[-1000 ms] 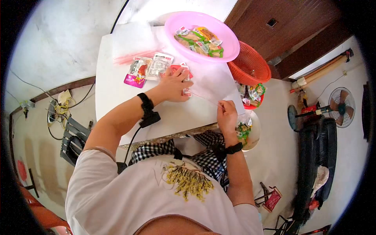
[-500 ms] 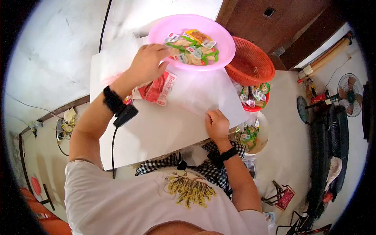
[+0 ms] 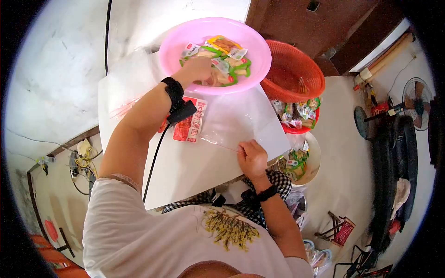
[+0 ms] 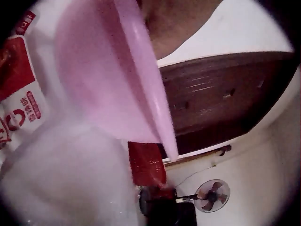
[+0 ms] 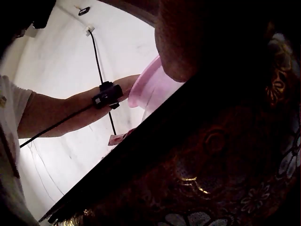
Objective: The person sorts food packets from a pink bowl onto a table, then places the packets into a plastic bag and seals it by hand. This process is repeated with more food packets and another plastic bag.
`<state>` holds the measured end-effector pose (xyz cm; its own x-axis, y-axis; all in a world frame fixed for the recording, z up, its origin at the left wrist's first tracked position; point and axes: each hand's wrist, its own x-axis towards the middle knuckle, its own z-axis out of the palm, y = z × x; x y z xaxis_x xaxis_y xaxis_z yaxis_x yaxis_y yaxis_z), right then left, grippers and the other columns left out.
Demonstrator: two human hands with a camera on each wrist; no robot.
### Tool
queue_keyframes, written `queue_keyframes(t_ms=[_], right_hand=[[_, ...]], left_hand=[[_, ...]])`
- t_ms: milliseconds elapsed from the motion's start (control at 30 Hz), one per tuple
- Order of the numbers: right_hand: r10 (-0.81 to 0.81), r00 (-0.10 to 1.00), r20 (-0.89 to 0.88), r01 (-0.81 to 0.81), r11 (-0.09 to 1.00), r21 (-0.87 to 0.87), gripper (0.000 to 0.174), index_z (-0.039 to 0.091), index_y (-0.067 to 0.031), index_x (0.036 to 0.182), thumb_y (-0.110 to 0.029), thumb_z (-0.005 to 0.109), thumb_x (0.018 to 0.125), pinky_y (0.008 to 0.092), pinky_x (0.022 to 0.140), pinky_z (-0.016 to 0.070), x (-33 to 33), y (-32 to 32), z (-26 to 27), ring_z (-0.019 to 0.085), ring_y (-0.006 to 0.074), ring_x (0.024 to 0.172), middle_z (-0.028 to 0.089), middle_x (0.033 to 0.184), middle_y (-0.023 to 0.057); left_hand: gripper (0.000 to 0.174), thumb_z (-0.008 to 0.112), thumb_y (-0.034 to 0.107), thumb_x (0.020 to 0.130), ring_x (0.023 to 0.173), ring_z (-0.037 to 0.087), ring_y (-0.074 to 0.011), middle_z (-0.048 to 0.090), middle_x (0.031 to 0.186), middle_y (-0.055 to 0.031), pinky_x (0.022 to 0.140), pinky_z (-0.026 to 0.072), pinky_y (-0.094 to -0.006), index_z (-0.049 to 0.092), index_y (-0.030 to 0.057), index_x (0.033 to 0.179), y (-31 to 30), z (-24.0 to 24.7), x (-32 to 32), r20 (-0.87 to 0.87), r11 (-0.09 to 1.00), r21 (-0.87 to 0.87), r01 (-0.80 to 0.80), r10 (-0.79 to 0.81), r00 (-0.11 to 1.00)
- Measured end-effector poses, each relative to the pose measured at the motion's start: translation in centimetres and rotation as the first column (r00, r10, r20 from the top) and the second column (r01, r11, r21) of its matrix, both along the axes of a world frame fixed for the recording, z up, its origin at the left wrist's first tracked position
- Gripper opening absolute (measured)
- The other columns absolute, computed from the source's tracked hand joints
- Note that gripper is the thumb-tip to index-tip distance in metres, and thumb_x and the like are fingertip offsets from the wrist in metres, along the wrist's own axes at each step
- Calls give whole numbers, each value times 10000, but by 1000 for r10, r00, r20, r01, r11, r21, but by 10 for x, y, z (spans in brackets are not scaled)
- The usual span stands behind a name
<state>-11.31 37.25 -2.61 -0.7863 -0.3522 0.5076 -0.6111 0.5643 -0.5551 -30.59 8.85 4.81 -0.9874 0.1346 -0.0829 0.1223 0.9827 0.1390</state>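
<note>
In the head view my left hand (image 3: 197, 72) reaches over the near rim of a pink plastic basin (image 3: 257, 58). Its fingers are down among the sealed food packets (image 3: 227, 45) inside, and I cannot tell whether they grip one. My right hand (image 3: 253, 159), at the table's near side, pinches the red-lined edge of a clear plastic bag (image 3: 232, 125) spread over the white table (image 3: 153, 185). Just below my left wrist lies a red and white packet (image 3: 197, 118), partly covered by the wrist camera; the left wrist view shows its printed front (image 4: 23, 89) beside the basin.
An orange-red basket (image 3: 296, 74) stands right of the basin. Below it are a red container (image 3: 296, 129) of packets and a pale bucket (image 3: 314, 160) holding green-edged packets. More clear bags with red edges (image 3: 125, 109) lie at the table's left. A black cable (image 3: 155, 162) trails from my left wrist.
My left hand left the red packet on the table, rose to the basin's rim and went down among its packets. My right hand kept its pinch on the bag. The head view shifted.
</note>
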Motion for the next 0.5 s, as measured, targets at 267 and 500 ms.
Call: queue_keyframes(t_ms=[267, 500], right_hand=[[-22, 999, 31, 20, 997, 71, 76, 619, -44, 836, -77, 639, 770, 432, 646, 502, 2, 1, 0, 599, 346, 714, 605, 779, 139], [-21, 999, -31, 22, 998, 54, 79, 609, -37, 835, -115, 605, 822, 431, 653, 499, 4, 0, 0, 596, 352, 729, 596, 776, 145]], left_hand=[[292, 666, 195, 791, 688, 643, -206, 666, 821, -93, 593, 533, -342, 670, 27, 1030, -34, 56, 24, 45, 793, 588, -163, 170, 984], [295, 508, 178, 948, 770, 611, -122, 649, 937, -45, 624, 522, -301, 563, 19, 1190, -35, 104, 140, 137, 436, 875, -210, 194, 971]])
